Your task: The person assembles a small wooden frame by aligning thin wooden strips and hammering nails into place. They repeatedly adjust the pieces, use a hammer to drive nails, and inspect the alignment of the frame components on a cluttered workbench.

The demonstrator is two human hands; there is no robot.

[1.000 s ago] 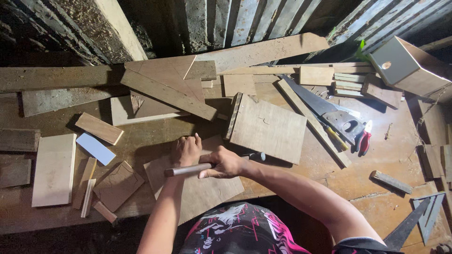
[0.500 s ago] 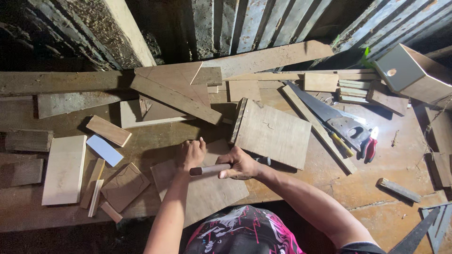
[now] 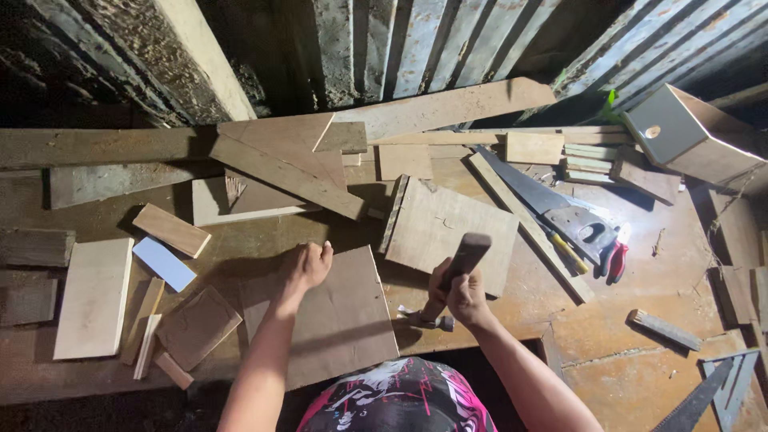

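A: What are the hands doing?

B: The right hand (image 3: 462,294) is wrapping closed around the handle of a claw hammer (image 3: 445,290), whose head is sitting low near the bench edge with the handle angling up and away. The left hand (image 3: 307,266) is lying loosely curled, holding nothing, its fingers pressing on the far edge of a flat plywood panel (image 3: 336,318) just in front of the person.

A: How would you judge good form here?

B: I'd say the left hand should be bearing down flat so the panel is not skating, with fingers kept well away from where the hammer is landing. Gripping nearer the handle's end gives a cleaner swing.

A: What is lying around them?

B: Just beyond the hammer a second board (image 3: 453,232) is resting tilted. To its right a handsaw (image 3: 552,210) is lying next to red-handled pliers (image 3: 613,258). Offcuts are crowding the workbench (image 3: 640,280).

A: Any packages or labels?

B: None that I can make out. A small pale blue rectangular piece (image 3: 163,263) is lying at the left, and a grey-faced wooden box with a round hole (image 3: 680,132) is sitting at the far right.
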